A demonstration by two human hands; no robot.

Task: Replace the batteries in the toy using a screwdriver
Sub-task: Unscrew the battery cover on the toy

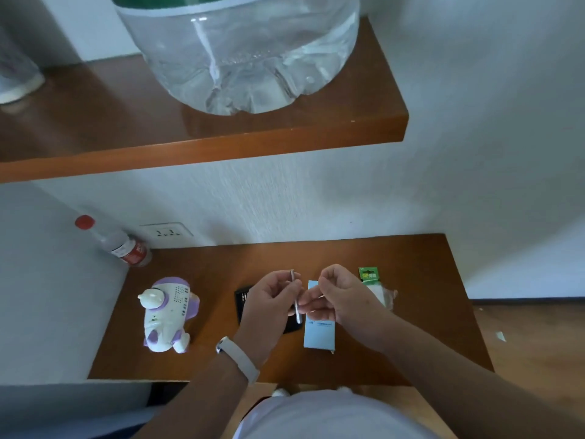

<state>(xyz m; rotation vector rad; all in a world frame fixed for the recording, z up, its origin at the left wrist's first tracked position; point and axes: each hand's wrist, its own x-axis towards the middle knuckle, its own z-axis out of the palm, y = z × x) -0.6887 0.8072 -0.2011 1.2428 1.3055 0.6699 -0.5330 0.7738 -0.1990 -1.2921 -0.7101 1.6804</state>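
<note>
Left hand (pixel 272 302) has its fingers curled around a thin, silver, rod-shaped metal screwdriver (pixel 296 299), held roughly upright above the table (pixel 418 280), which is smooth brown wood. Right hand (pixel 343 296) has its fingers bunched, with thumb and forefinger pinching at the shaft mid-length. There may be a small bit between them, but it is too tiny to tell. The toy (pixel 167 315) is glossy white and purple plastic, a rounded animal shape with a perforated speaker grille. It lies on the table's left side, well apart from both hands. A flat black tray (pixel 242 296) is partly hidden under the left hand. A light blue rectangular cardboard box (pixel 319 335) lies flat below the right hand. The battery pack (pixel 368 275), a green card with a clear crinkled blister, sits just right of the right hand. A pale band (pixel 239 354) is on the left wrist. A clear plastic bottle (pixel 123 245) with a red cap leans in the back-left corner. A large transparent ribbed jug (pixel 240 58) stands on the wooden shelf (pixel 221 147) above.
</note>
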